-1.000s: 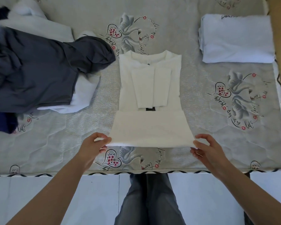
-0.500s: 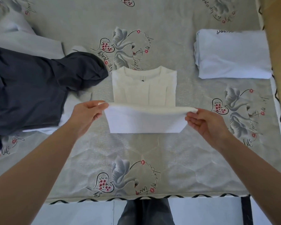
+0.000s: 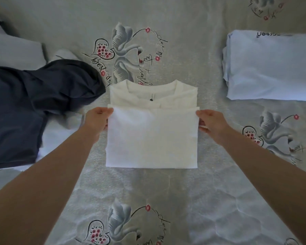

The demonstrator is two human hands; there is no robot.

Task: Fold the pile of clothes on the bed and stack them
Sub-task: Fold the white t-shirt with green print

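Printed mattress (image 3: 166,200), unfolded dark shirt (image 3: 34,106) far left, folded pale-blue stack (image 3: 272,68) far right. White T-shirt (image 3: 151,138) centred between hands, hem half laid toward collar, long axis left-right. Left hand (image 3: 97,119), right hand (image 3: 210,122) pinching hem corners; stack likely nearer right hand.

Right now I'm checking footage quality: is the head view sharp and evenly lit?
Head view: soft, slightly blurred, with wide-angle bending at the edges; dim, even light, no glare; the white shirt between left hand and right hand looks washed out.
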